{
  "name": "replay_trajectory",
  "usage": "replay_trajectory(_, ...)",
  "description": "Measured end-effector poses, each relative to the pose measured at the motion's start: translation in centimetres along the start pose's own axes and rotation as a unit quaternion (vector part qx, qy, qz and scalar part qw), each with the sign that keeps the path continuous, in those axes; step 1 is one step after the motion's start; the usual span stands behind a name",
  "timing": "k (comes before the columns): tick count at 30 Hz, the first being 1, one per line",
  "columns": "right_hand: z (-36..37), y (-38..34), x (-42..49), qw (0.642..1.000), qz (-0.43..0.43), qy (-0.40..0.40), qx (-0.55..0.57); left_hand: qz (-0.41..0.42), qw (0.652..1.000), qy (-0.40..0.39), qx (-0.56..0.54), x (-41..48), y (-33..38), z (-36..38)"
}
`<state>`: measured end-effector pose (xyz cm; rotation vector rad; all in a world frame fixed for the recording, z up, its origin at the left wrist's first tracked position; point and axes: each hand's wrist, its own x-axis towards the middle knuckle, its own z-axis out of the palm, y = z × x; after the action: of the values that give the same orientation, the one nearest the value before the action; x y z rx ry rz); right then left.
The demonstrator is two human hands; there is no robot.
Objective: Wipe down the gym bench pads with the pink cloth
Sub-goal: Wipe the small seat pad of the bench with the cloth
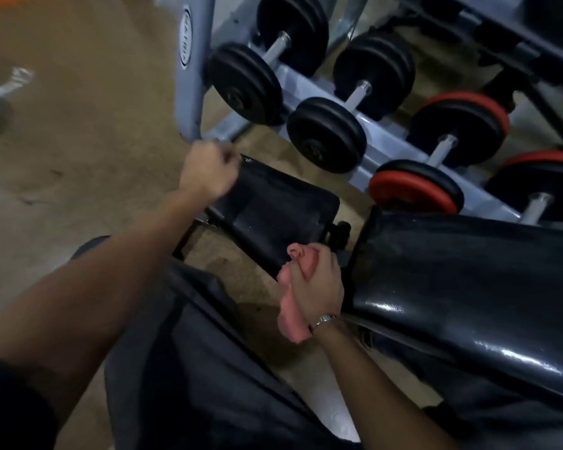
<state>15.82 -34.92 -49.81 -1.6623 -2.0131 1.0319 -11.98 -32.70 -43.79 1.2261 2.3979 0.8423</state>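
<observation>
The gym bench has two glossy black pads: a small seat pad (pixel 273 209) in the middle and a long back pad (pixel 468 287) to the right. My right hand (pixel 316 280) is shut on the bunched pink cloth (pixel 290 306), which hangs down by my wrist, just at the near edge of the gap between the pads. My left hand (pixel 208 173) is closed around the far left corner of the seat pad. Wet sheen shows on both pads.
A blue-grey dumbbell rack (pixel 192 69) stands right behind the bench, with black dumbbells (pixel 325 134) and red-edged dumbbells (pixel 416 186) on it. My dark trousers (pixel 192 368) fill the lower middle. Brown floor (pixel 78 141) lies to the left, with a blurred shape at the far left.
</observation>
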Motion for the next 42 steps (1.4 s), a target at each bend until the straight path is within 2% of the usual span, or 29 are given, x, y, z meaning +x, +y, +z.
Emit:
replay_trajectory(4, 1.7, 2.1, 1.3, 0.998, -0.033, 0.026, -0.049, -0.052, 0.992, 0.070, 0.096, 2.8, -2.9, 1.0)
replay_trajectory(8, 3.3, 2.7, 2.3, 0.994, -0.049, 0.032, -0.095, -0.140, 0.985, 0.088, 0.052, 4.9, -5.2, 2.6)
replay_trajectory(12, 4.9, 4.5, 0.7, 0.989, -0.091, 0.036, -0.115, -0.122, 0.980, 0.152, -0.031, 4.8, -6.5, 4.3)
replay_trajectory(16, 4.9, 3.0, 3.6, 0.994, -0.030, 0.080, -0.072, -0.082, 0.968, 0.225, -0.079, 4.4, -8.3, 5.8)
replay_trajectory(18, 5.2, 2.2, 4.5, 0.993, -0.040, 0.091, -0.060, -0.073, 0.963, 0.246, -0.085, 4.2, -8.5, 6.1)
replay_trajectory(22, 5.1, 4.2, 2.5, 0.991, -0.097, 0.039, -0.086, -0.064, 0.960, 0.256, -0.089, 3.9, -8.1, 6.6)
replay_trajectory(27, 5.7, 2.0, 4.6, 0.994, -0.022, 0.083, -0.069, -0.060, 0.969, 0.240, -0.018, 4.1, -8.4, 7.1)
replay_trajectory(33, 5.5, 4.6, 2.7, 0.970, -0.183, 0.047, -0.152, -0.052, 0.971, 0.234, -0.003, 4.1, -8.5, 7.1)
replay_trajectory(35, 5.1, 4.8, 3.1, 0.980, -0.148, 0.053, -0.120, -0.049, 0.970, 0.238, 0.003, 4.1, -8.5, 7.1)
replay_trajectory(37, 5.2, 3.3, 4.4, 0.991, -0.074, 0.064, -0.088, -0.053, 0.970, 0.238, 0.011, 4.3, -8.5, 7.2)
replay_trajectory(39, 5.5, 1.9, 5.1, 0.992, -0.059, 0.062, -0.089, -0.051, 0.970, 0.239, 0.012, 4.3, -8.4, 7.2)
replay_trajectory(42, 5.7, 2.8, 4.0, 0.979, -0.151, 0.043, -0.128, -0.050, 0.970, 0.239, 0.006, 4.2, -8.4, 7.2)
